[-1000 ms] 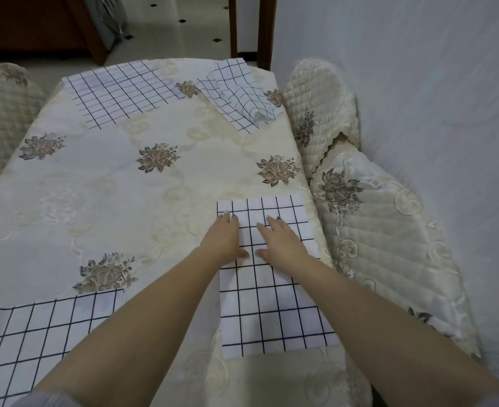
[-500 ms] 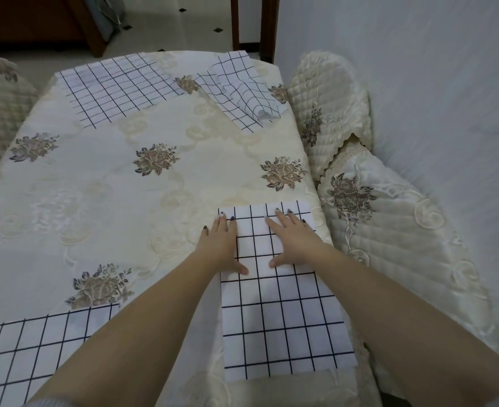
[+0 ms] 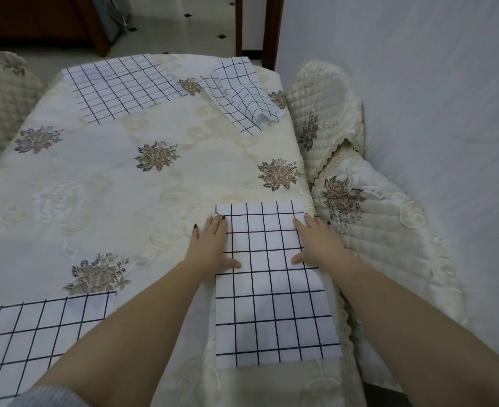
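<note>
At five o'clock on the table (image 3: 124,201), folded grid cloth (image 3: 271,304) lay flat; left hand (image 3: 210,245) pressed its nine o'clock edge, right hand (image 3: 315,245) its three o'clock edge, fingers straight, grasping nothing.

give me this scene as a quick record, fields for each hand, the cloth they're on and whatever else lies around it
checked cloth: white with a dark grid, lying flat near the right edge of the tablecloth
left hand: flat, palm down over the cloth's left edge, thumb on the cloth
right hand: flat, palm down at the cloth's right edge
tablecloth: cream, flower motifs
far flat cloth: same check, far left
rumpled cloth: same check, far right, bunched
near-left cloth: same check, partly out of view
quilted chair cover: right of the tablecloth
</note>
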{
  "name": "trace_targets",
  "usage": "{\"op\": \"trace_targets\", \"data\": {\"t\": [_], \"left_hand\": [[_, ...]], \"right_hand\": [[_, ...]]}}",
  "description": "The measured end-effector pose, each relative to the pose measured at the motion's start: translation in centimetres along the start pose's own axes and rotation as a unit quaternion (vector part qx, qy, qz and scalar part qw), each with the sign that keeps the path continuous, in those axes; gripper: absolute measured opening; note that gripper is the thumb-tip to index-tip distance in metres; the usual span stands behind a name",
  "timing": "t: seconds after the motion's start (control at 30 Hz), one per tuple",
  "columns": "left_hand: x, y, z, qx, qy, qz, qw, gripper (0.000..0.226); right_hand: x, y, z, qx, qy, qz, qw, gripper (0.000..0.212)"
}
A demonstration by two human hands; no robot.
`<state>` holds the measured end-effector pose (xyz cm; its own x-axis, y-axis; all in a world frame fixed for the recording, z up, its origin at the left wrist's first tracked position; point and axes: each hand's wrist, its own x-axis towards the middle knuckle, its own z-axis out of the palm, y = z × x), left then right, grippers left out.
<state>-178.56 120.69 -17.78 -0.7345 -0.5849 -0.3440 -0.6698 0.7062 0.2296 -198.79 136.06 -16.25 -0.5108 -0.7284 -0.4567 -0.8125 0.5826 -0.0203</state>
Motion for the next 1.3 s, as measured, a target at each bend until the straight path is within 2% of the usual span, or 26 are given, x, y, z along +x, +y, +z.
{"op": "trace_targets", "data": {"t": [0.07, 0.1, 0.17, 0.23, 0.3, 0.33, 0.37, 0.43, 0.5, 0.6, 0.73, 0.9, 1.17, 1.3], "left_hand": [[-1.3, 0.1, 0.2, -0.070, 0.068, -0.006, 0.995, 0.100], [-2.2, 0.1, 0.2, -0.139, 0.108, -0.018, 0.984, 0.092], [-4.2, 0.2, -0.3, -0.312, 0.170, -0.064, 0.933, 0.071], [-6.3, 0.1, -1.1, -0.481, 0.189, -0.127, 0.847, 0.047], [-8.5, -0.2, -1.9, -0.655, 0.192, -0.174, 0.709, 0.030], [-9.6, -0.4, -2.3, -0.718, 0.195, -0.180, 0.644, 0.029], [-10.8, -0.7, -2.6, -0.749, 0.206, -0.181, 0.603, 0.031], [-13.3, -1.3, -3.0, -0.755, 0.236, -0.183, 0.584, 0.034], [-15.6, -1.9, -3.2, -0.744, 0.267, -0.185, 0.584, 0.033], [-19.1, -3.2, -3.5, -0.724, 0.312, -0.209, 0.579, 0.027], [-24.3, -5.5, -2.8, -0.707, 0.373, -0.248, 0.547, 0.023], [-31.6, -8.4, -0.6, -0.690, 0.442, -0.314, 0.479, 0.025], [-42.0, -11.6, 3.4, -0.649, 0.539, -0.397, 0.362, 0.022], [-46.1, -12.6, 4.4, -0.624, 0.578, -0.419, 0.318, 0.023]], "right_hand": [[-0.8, 0.1, 0.1, 0.054, 0.042, 0.006, 0.998, 0.093], [-1.3, 0.0, 0.1, 0.111, 0.078, 0.013, 0.991, 0.082], [-2.6, -0.7, 0.0, 0.272, 0.151, 0.038, 0.950, 0.058], [-4.1, -2.1, -0.2, 0.470, 0.182, 0.078, 0.860, 0.042], [-5.8, -4.0, -0.8, 0.631, 0.164, 0.108, 0.751, 0.031], [-6.7, -4.9, -1.2, 0.683, 0.147, 0.110, 0.707, 0.027], [-7.6, -5.9, -1.5, 0.717, 0.128, 0.102, 0.677, 0.024], [-9.3, -7.9, -1.9, 0.749, 0.101, 0.073, 0.651, 0.022], [-10.4, -9.9, -2.2, 0.748, 0.087, 0.042, 0.656, 0.021], [-11.6, -13.3, -2.3, 0.728, 0.060, 0.003, 0.683, 0.023], [-12.8, -18.4, -1.4, 0.693, 0.011, -0.050, 0.719, 0.029], [-15.5, -25.7, 1.0, 0.641, -0.057, -0.133, 0.753, 0.032], [-22.2, -35.8, 4.3, 0.558, -0.175, -0.249, 0.772, 0.028], [-25.3, -39.4, 5.6, 0.516, -0.216, -0.297, 0.774, 0.027]]}}
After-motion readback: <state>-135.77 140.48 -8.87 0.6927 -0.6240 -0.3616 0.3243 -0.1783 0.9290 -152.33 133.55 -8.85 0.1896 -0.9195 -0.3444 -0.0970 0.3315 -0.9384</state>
